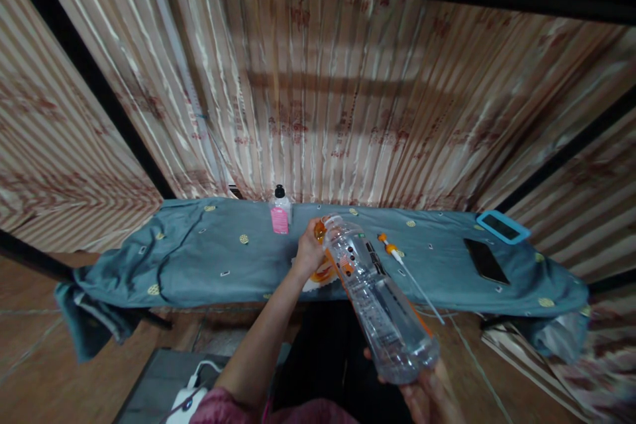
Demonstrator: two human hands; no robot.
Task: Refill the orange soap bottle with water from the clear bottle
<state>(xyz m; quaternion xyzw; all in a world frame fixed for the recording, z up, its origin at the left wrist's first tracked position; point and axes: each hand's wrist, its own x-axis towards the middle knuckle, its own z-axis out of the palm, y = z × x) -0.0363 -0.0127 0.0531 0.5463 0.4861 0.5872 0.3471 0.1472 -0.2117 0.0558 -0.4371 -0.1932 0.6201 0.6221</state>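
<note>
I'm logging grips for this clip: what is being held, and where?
A clear plastic bottle, tilted: the right hand holds its base, the left hand grips its orange cap end.

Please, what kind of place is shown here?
Probably a room in a home: striped curtains hang behind a narrow table under a blue-grey cloth, with two phones lying on it.

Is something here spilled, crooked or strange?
No spill shows. The cloth hangs rumpled off the table's left end. The bottle is tilted away, base in the right hand, left hand at its neck; liquid pools near the base.
</note>
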